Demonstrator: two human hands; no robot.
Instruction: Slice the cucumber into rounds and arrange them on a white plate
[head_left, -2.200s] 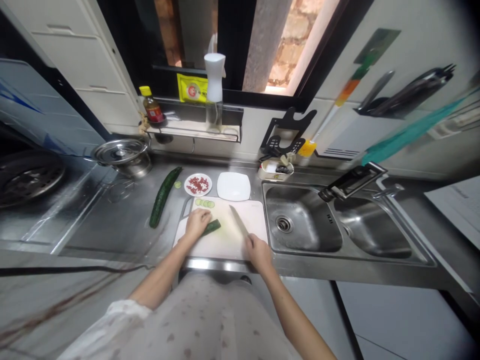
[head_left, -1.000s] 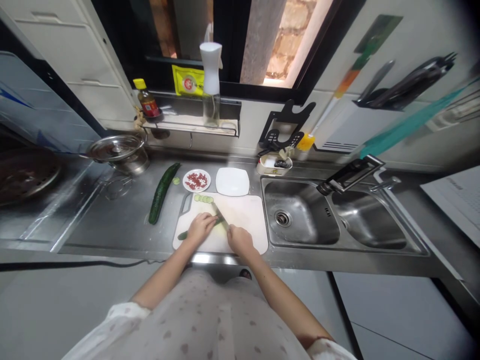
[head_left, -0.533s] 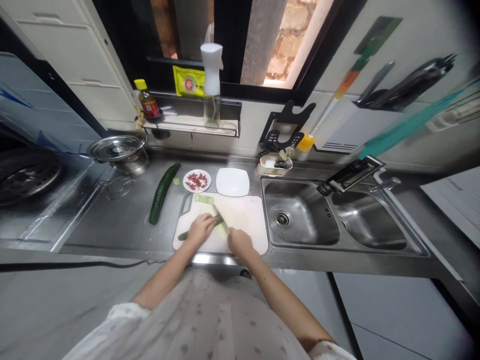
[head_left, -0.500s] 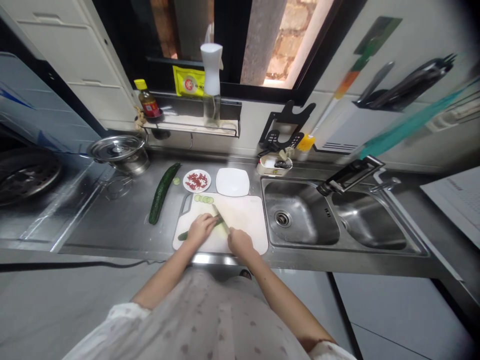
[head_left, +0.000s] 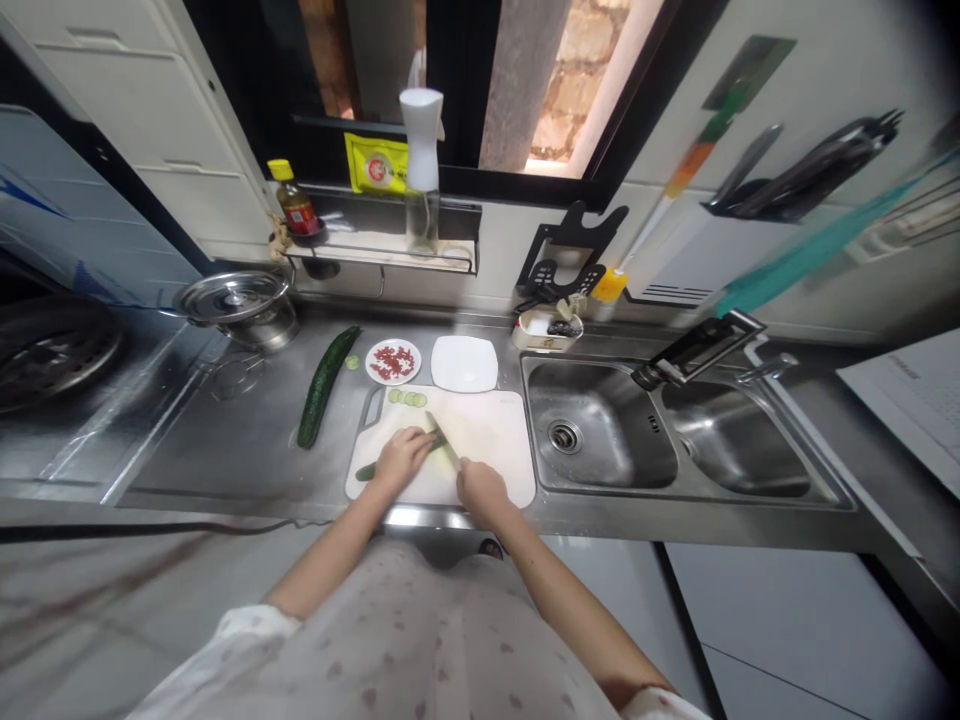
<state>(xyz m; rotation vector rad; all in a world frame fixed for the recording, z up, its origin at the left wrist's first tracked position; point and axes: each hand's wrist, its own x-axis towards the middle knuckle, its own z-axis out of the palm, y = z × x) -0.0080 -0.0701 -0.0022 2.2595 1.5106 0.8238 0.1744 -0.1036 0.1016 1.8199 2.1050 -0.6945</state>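
My left hand (head_left: pixel 402 458) presses down on a green cucumber piece (head_left: pixel 366 471) lying on the white cutting board (head_left: pixel 487 440); the piece shows on both sides of my fingers. My right hand (head_left: pixel 481 491) is closed round the handle of a knife (head_left: pixel 441 440), whose blade crosses the cucumber just right of my left fingers. Several cucumber slices (head_left: pixel 408 398) lie at the board's far edge.
A whole cucumber (head_left: pixel 325 383) lies on the steel counter to the left. Behind the board are a small plate of red bits (head_left: pixel 393 361) and a white square plate (head_left: pixel 464 363). A double sink (head_left: pixel 609 438) lies to the right, a lidded pot (head_left: pixel 238 302) at far left.
My right hand has brought the knife from the board's right side onto the cucumber. My left hand shifted the cucumber, so its end now sticks out to the left. The last half second shows little movement.
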